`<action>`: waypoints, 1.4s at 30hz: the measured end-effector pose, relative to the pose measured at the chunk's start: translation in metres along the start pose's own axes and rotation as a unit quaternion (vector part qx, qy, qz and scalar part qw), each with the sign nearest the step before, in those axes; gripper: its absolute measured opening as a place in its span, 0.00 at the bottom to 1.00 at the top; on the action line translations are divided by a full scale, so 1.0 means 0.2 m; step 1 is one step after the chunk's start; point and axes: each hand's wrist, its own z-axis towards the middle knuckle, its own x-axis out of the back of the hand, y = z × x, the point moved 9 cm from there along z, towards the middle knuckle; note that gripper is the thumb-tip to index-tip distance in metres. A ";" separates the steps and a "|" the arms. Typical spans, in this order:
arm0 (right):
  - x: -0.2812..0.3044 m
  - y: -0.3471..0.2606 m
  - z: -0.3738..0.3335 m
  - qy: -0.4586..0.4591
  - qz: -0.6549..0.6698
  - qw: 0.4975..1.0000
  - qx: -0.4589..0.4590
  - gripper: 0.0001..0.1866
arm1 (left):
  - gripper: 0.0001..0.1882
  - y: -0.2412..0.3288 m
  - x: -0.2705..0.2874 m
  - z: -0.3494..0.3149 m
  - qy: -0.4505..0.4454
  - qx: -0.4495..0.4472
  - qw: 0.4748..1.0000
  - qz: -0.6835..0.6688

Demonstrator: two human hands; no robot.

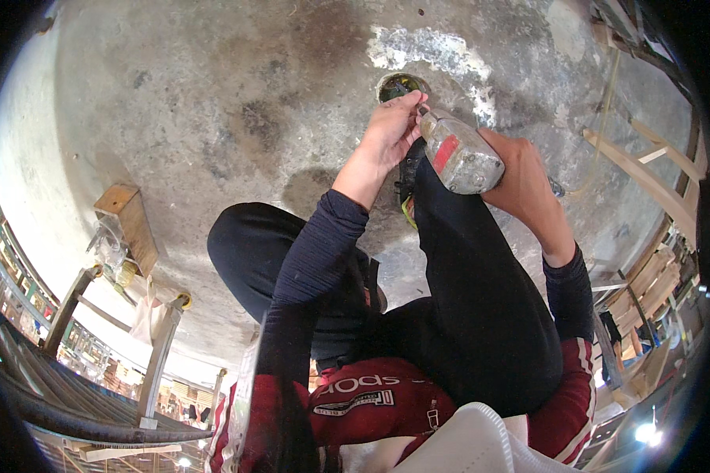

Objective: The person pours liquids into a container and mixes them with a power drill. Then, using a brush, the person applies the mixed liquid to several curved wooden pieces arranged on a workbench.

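Observation:
My right hand [521,169] is closed round the grip of a worn grey air drill [467,162] with a red patch on its body. The tool's nose points up and left. My left hand [393,130] is closed, thumb and fingers pinched together right at that nose. What they pinch is too small to make out. Just beyond my left fingertips a small round dish [403,85] sits on the concrete floor, with shiny greenish-yellow contents I cannot name. My fingers overlap its near edge in the view.
I squat low, my dark-trousered knee [469,260] below the tool. A wooden block [128,225] stands left, with a clear plastic bottle [109,248] beside it. Timber pieces [647,173] and a thin yellowish hose [610,87] lie right. White residue [442,51] marks the floor.

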 end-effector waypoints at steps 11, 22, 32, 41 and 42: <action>0.00 0.00 -0.07 -0.035 -0.048 0.998 -0.037 0.20 | 0.24 -0.18 -0.20 -0.48 -0.096 0.080 0.992 -0.022; -0.06 -0.08 -0.08 -0.042 -0.112 0.993 0.007 0.20 | 0.34 -0.22 -0.21 -0.51 -0.038 0.084 0.993 -0.073; -0.07 -0.11 -0.06 -0.051 -0.122 0.991 0.011 0.21 | 0.33 -0.21 -0.16 -0.51 -0.002 0.096 0.992 -0.077; -0.10 -0.08 -0.09 -0.074 -0.120 0.990 0.001 0.19 | 0.29 -0.19 -0.08 -0.49 0.039 -0.010 0.999 -0.013; -0.10 -0.08 -0.10 -0.047 -0.114 0.992 0.018 0.16 | 0.28 -0.21 -0.09 -0.49 0.024 0.048 0.998 -0.014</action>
